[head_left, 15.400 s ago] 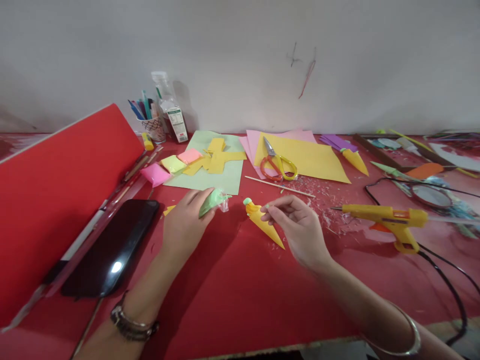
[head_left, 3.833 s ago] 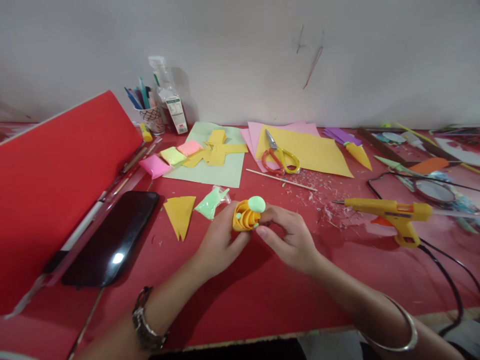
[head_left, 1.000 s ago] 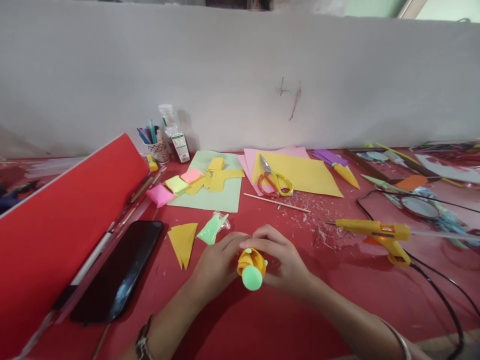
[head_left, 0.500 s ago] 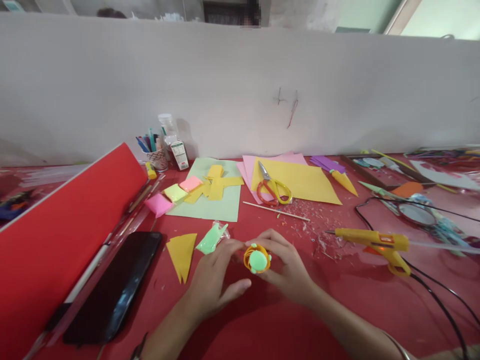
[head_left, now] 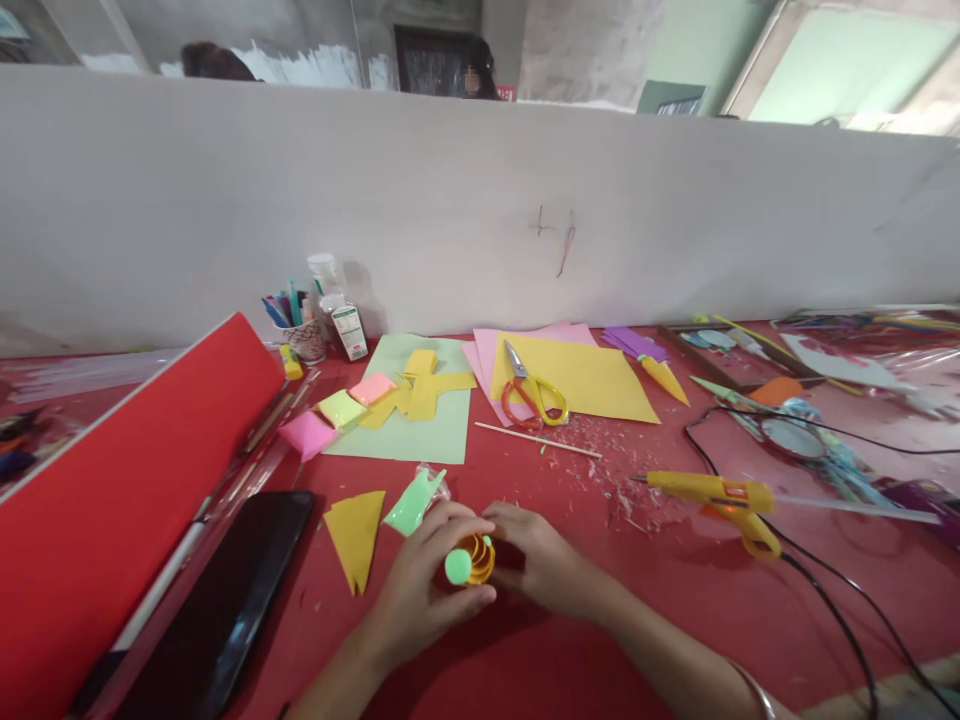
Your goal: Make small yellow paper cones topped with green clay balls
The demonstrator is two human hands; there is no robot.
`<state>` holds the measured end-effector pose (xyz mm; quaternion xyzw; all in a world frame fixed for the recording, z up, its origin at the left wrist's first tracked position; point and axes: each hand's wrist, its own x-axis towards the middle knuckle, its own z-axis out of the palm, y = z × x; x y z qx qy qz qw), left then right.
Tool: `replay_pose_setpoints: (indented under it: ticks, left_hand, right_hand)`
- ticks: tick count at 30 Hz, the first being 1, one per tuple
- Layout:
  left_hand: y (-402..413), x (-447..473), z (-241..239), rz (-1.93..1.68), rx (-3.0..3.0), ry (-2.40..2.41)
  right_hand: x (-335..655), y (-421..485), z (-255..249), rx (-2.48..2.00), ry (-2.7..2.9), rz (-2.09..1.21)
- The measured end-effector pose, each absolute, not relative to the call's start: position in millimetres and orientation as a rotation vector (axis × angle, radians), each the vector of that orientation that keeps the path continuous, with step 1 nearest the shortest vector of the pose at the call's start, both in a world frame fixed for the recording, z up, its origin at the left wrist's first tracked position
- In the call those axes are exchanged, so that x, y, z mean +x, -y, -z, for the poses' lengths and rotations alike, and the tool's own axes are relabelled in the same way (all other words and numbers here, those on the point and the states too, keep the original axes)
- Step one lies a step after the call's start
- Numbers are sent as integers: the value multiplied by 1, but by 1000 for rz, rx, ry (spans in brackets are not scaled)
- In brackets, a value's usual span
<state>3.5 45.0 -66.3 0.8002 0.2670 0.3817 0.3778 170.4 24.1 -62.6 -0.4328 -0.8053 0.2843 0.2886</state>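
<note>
Yellow cone (head_left: pixel 475 559) w/ 1 green ball (head_left: pixel 457 567), clamped in both grips: left hand (head_left: pixel 420 590), right hand (head_left: pixel 536 565).

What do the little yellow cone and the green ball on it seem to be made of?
The yellow cone looks like matte craft paper, rolled in visible spiral layers. The green ball looks like soft modelling clay, smooth and slightly glossy, though foam is possible. Both hands hold them.

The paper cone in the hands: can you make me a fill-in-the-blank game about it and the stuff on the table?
1. Both hands hold a yellow paper cone with a ____ ball on it.
2. The scissors lie on a ____ sheet of paper.
3. The glue gun lies to the ____ of the hands.
4. The table is ____.

Missing words: green; yellow; right; red
</note>
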Motion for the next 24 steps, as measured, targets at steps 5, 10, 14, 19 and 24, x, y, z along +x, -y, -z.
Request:
replay_pose_setpoints:
  ticks: [5, 10, 14, 19, 24]
  left_hand:
    - [-47, 3, 64, -959, 2040, -724]
    - [-47, 2, 64, -991, 2013, -768]
    - [-45, 2, 70, -1003, 1954, -816]
    - [-44, 4, 76, -1130, 1814, -732]
    - [-44, 5, 75, -1112, 1758, -816]
  right_hand:
    - [170, -26, 62, -1225, 2174, -820]
    - [171, -28, 62, -1188, 2150, -918]
    - [171, -29, 59, -1283, 2180, -851]
    - [172, -29, 49, -1225, 1956, -1086]
    - [184, -40, 33, -1233, 1545, -1218]
